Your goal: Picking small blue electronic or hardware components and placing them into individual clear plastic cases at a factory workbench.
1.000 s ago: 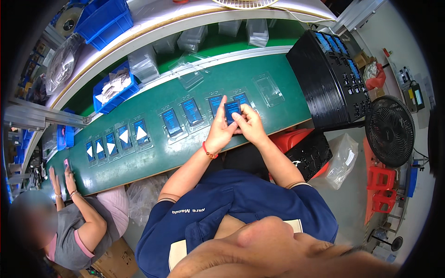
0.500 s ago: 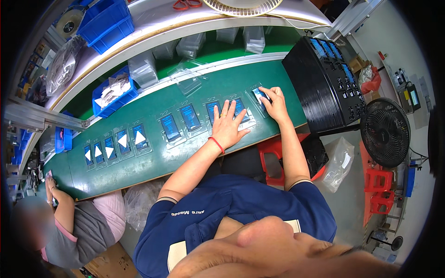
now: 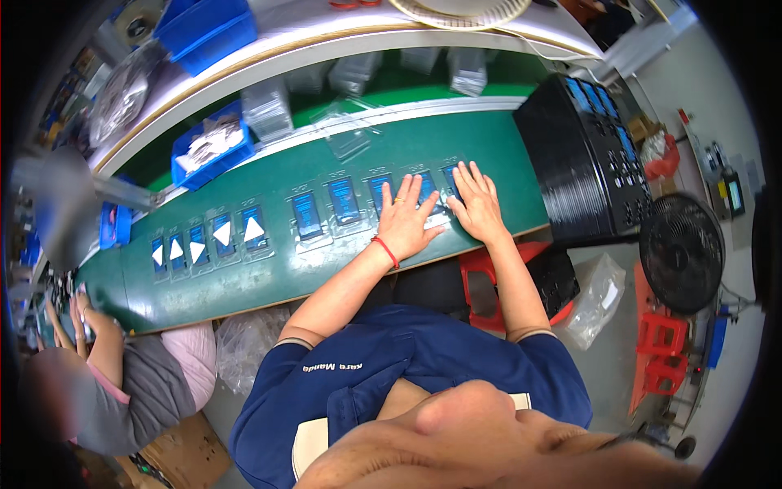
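Observation:
My left hand, with a red cord at its wrist, lies spread over two flat dark panels with blue faces, each in a transparent plastic tray; its palm hides part of them. My right hand rests flat, fingers stretched, over the rightmost panel in its tray. Left of my hands, two more panels lie in trays: a near one and a farther-left one. Beyond them stand several narrower trays, each panel bearing a white triangular piece.
A black rack with blue-faced pieces stands at the bench's right end. Behind the row are a loose transparent tray, stacked trays and a blue bin of white pieces. A co-worker sits at the left.
My right hand has gone from pinching the rightmost panel to lying flat over it, fingers extended. My left hand stays spread on the trays. The whole view has shifted slightly.

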Motion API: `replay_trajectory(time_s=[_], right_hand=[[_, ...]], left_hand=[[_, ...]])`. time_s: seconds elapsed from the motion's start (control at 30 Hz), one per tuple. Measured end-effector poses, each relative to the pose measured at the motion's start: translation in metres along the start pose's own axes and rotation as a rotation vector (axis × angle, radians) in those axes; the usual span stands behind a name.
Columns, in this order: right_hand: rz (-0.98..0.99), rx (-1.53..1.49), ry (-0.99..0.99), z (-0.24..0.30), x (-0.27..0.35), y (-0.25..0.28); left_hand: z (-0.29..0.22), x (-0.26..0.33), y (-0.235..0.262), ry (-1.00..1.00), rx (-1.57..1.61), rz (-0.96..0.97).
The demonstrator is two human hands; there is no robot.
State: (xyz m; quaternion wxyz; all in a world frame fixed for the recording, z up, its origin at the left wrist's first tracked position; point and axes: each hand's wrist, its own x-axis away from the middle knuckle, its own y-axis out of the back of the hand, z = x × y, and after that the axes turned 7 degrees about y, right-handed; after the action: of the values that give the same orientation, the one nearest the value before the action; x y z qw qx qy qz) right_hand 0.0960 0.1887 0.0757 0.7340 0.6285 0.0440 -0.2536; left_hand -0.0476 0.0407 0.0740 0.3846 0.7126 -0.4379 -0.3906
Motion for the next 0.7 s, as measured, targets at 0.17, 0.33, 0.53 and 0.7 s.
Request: replay_trajectory(time_s=[0.17,0.33,0.53,0.7], right_hand=[[0.190,0.037,-0.036,0.039,-0.014,-0.003],[0.196,0.049,0.019,0.058,-0.018,-0.003],[0.214,0.049,-0.018,0.066,-0.022,-0.004],[0.222,0.058,-0.015,0.083,-0.032,-0.010]], left_hand=[[0.017,0.012,0.006,-0.007,0.103,-0.004],[0.050,0.030,0.042,-0.095,0.506,-0.055],[0.183,0.009,0.177,0.245,0.034,-0.589],[0.325,-0.002,0.213,0.490,-0.303,-0.483]])
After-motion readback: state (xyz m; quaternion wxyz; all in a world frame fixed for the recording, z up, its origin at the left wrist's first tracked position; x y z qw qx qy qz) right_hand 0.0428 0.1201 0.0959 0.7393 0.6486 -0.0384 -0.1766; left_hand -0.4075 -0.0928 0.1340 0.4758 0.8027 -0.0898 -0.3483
